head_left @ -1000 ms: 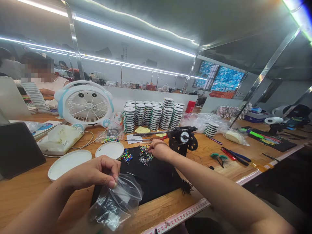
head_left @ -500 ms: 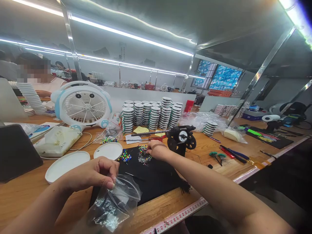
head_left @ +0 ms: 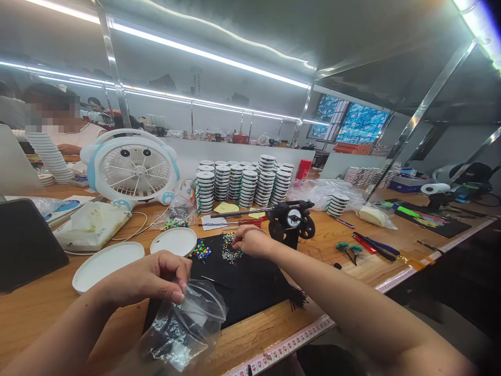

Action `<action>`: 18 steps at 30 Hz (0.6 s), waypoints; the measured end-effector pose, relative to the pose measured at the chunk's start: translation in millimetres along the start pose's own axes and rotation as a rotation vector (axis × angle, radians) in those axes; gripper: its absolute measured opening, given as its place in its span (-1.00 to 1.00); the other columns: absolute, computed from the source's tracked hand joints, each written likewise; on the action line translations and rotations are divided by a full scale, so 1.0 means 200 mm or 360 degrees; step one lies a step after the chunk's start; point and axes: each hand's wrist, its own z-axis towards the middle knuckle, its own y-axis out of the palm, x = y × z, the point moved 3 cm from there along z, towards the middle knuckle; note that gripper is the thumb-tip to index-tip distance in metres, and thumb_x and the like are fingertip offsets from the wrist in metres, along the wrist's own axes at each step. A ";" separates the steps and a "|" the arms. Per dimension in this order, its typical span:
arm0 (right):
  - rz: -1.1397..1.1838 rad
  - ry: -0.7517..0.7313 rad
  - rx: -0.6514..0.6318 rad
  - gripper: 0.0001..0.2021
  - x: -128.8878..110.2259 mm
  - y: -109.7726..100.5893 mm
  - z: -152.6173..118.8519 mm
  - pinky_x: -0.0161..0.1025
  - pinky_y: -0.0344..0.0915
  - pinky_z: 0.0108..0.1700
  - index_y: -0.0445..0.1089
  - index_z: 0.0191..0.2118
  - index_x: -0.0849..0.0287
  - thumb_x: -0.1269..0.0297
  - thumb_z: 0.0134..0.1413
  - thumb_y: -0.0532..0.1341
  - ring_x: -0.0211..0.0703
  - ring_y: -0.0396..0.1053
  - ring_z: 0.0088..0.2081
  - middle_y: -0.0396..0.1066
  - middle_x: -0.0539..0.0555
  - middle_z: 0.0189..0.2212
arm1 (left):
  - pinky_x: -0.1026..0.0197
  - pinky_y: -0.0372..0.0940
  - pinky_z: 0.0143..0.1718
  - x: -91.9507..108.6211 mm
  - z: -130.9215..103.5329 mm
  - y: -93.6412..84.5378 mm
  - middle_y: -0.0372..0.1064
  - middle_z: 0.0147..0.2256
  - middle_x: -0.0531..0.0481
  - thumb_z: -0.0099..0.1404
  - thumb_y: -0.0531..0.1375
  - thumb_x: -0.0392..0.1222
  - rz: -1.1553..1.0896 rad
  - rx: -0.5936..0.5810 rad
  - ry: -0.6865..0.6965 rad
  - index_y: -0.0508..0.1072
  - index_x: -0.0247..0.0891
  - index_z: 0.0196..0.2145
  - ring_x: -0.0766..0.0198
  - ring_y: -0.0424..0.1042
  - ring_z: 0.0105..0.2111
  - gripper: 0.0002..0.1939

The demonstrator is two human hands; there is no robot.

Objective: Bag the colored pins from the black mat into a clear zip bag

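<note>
Pinched by its top in my left hand [head_left: 166,277] is a clear zip bag [head_left: 183,326], hanging over the near edge of a black mat [head_left: 250,292]. My right hand [head_left: 250,241] reaches to the far side of the mat with fingers closed at a pile of small metal pieces with coloured heads [head_left: 231,254]. Its fingertips touch or hover at that pile; whether they hold a piece I cannot make out. Another heap of coloured beads [head_left: 201,249] lies left of it. Tweezers [head_left: 213,282] rest on the mat between my hands.
Two white round lids [head_left: 109,266] lie left of the mat. Behind stand a fan [head_left: 136,169], stacks of white spools [head_left: 248,188] and a black winding device [head_left: 291,222] with gears. Pliers [head_left: 378,246] lie at right. A measuring tape [head_left: 289,344] runs along the front edge. Another person sits across.
My right hand has shifted very slightly at the pile. My left hand and the bag stay almost where they were.
</note>
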 end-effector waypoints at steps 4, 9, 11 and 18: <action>-0.0008 -0.0090 -0.0047 -0.88 -0.03 0.00 -0.03 -0.39 0.20 -0.26 0.50 -0.40 0.12 0.35 -0.06 0.20 -0.24 0.37 -0.26 0.48 -0.01 -0.38 | 0.33 0.06 -0.44 0.00 0.00 0.00 0.22 -0.51 0.08 -0.01 0.35 -0.14 -0.0009 -0.0013 0.0001 0.47 -0.28 -0.52 0.36 0.17 -0.46 -0.83; -0.0094 -0.0114 -0.0060 -0.86 -0.06 0.00 -0.04 -0.35 0.19 -0.26 0.48 -0.39 0.15 0.36 -0.03 0.16 -0.19 0.36 -0.27 0.47 0.04 -0.36 | 0.32 0.06 -0.44 0.01 0.00 0.01 0.21 -0.51 0.08 -0.02 0.35 -0.13 -0.0021 -0.0011 -0.0003 0.48 -0.28 -0.52 0.36 0.16 -0.47 -0.82; -0.0123 -0.0094 -0.0047 -0.85 -0.06 0.00 -0.04 -0.35 0.19 -0.26 0.48 -0.39 0.16 0.35 -0.01 0.15 -0.18 0.36 -0.26 0.46 0.05 -0.35 | 0.32 0.06 -0.44 0.01 0.00 0.01 0.22 -0.51 0.08 -0.01 0.35 -0.15 -0.0018 -0.0010 -0.0005 0.48 -0.28 -0.51 0.35 0.16 -0.46 -0.84; -0.0144 0.0127 0.0083 -0.82 0.01 -0.02 0.01 -0.34 0.18 -0.28 0.48 -0.33 0.20 0.30 0.04 0.14 -0.18 0.35 -0.25 0.43 0.12 -0.23 | 0.32 0.06 -0.44 0.00 0.00 0.01 0.22 -0.51 0.08 0.00 0.34 -0.19 -0.0042 -0.0018 0.0011 0.49 -0.27 -0.51 0.36 0.16 -0.47 -0.87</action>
